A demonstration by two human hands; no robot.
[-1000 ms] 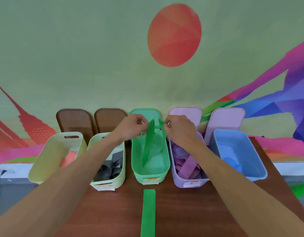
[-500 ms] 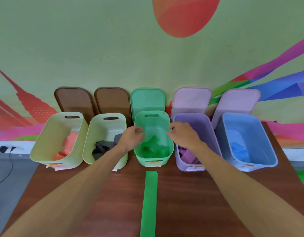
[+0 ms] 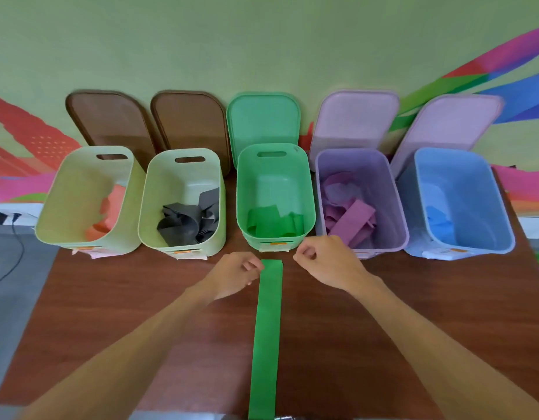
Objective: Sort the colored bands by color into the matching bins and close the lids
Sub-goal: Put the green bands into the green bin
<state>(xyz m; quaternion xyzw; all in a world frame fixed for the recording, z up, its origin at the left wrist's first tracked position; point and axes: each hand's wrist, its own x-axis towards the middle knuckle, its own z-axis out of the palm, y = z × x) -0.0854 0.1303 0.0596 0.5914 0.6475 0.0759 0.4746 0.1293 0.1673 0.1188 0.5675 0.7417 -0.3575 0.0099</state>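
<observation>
Head view: a pale green wall (image 3: 262, 40) painted with flat red, pink, blue and green shapes fills the top half. Below it is a dark table (image 3: 110, 313) with a smooth wood-grain top.

Five open plastic bins with rounded corners stand in a row at the far edge of the table. From the left they are a yellowish bin (image 3: 65, 207), a pale green bin (image 3: 159, 192), a green bin (image 3: 274, 183), a purple bin (image 3: 383, 192) and a blue bin (image 3: 474, 192). The first three have a slot handle cut in the back wall.

A rounded lid leans upright against the wall behind each bin: two brown lids (image 3: 110, 122) (image 3: 189, 122), a green lid (image 3: 263, 119) and two lilac lids (image 3: 353, 119) (image 3: 450, 125).

A long green band (image 3: 266, 328), thin, matte and flat, lies straight down the middle of the table. Its far end is just short of the green bin and its near end runs off the bottom edge.

Both bare forearms reach in from below. The left hand (image 3: 231, 275) has loosely curled fingers (image 3: 253, 265) right at the left edge of the band's far end. Whether they touch it cannot be told. The right hand (image 3: 328, 265) hovers just right of that end, apart from the band, with its fingers curled inward, the thumb against the forefinger, and nothing in its grip.

Crumpled bands lie inside the bins: salmon bands (image 3: 110, 207), grey bands (image 3: 186, 219), green bands (image 3: 271, 222), purple bands (image 3: 350, 216) and blue bands (image 3: 441, 219), each in turn from the left. A small label (image 3: 274, 245) is stuck on the front of the green bin.
</observation>
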